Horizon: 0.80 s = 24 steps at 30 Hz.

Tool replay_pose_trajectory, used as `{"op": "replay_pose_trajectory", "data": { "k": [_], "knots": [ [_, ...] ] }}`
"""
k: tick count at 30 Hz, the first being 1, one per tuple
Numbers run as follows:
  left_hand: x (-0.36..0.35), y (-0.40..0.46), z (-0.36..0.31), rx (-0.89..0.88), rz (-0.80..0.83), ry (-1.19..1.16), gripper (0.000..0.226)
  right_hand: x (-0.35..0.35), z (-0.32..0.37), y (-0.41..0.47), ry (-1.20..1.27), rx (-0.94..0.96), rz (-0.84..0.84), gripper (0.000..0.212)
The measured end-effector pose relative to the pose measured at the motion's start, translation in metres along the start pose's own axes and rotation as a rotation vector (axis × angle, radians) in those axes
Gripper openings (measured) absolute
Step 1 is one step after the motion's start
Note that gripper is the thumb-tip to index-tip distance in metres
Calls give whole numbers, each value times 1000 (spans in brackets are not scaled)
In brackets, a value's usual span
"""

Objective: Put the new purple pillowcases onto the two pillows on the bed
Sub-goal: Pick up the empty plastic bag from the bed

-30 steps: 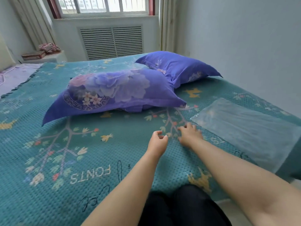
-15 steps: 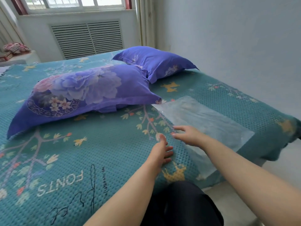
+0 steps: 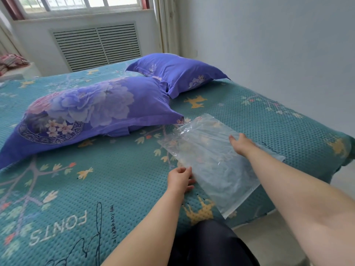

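The clear plastic bag is thin and slick, so a careless grab could slide it off the bed's near edge. The left hand rests loosely open at its near-left edge; the right hand seems flat on top, holding nothing. Both cased pillows (the near pillow, the far pillow) lie well beyond.

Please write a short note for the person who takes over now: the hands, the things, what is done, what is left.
Left hand: open, at the near edge of the clear plastic bag.
Right hand: open, over the bag; contact unclear.
Both pillows wear purple cases: near pillow, far pillow, on the bed.
Done: both cases look on.
Left: probably only clearing the bag.
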<state>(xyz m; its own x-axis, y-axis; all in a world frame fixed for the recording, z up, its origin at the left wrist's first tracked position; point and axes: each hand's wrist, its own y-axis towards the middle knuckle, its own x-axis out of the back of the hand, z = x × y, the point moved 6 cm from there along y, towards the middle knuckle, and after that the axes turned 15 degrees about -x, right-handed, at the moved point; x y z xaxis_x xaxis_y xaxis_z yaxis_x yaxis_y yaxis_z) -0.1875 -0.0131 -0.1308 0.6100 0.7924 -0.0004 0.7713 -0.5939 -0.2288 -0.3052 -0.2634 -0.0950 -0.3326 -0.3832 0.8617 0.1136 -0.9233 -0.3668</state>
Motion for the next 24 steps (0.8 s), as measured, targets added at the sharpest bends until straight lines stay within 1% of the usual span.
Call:
{"op": "replay_pose_trajectory", "data": {
  "k": [4, 6, 7, 9, 12, 14, 15, 16, 18, 20, 21, 22, 24],
  "knots": [
    [14, 10, -8, -148, -59, 190, 16, 8, 1, 3, 22, -105, -134, 65],
    [22, 14, -16, -240, -120, 288, 18, 9, 0, 3, 23, -141, -173, 61],
    [27, 15, -21, -283, -170, 339, 19, 9, -1, 3, 57, -150, -167, 59],
    [39, 12, -34, -331, -242, 352, 20, 10, -6, 4, 228, -159, -103, 55],
    [50, 8, -49, -386, -247, 186, 25, 16, -17, 2, 626, -53, 3, 29],
    [54, 0, -62, -453, -247, 67, 19, 26, -29, -9, 919, -6, 45, 23],
    [55, -4, -70, -490, -240, 11, 17, 32, -35, -18, 1051, 10, 63, 14],
    [56, -10, -79, -531, -229, -49, 19, 38, -39, -28, 1173, 35, 89, 8],
    [58, -20, -91, -593, -197, -156, 28, 52, -42, -48, 1358, 79, 155, 20],
    [60, -29, -97, -605, -175, -245, 29, 66, -39, -68, 1419, 170, 246, 23],
    [61, -34, -99, -611, -168, -289, 28, 74, -37, -77, 1394, 233, 274, 23],
    [62, -41, -103, -624, -157, -315, 26, 82, -35, -88, 1348, 287, 280, 23],
    [61, -52, -109, -647, -100, -325, 15, 100, -35, -102, 1227, 398, 241, 25]
  ]
}}
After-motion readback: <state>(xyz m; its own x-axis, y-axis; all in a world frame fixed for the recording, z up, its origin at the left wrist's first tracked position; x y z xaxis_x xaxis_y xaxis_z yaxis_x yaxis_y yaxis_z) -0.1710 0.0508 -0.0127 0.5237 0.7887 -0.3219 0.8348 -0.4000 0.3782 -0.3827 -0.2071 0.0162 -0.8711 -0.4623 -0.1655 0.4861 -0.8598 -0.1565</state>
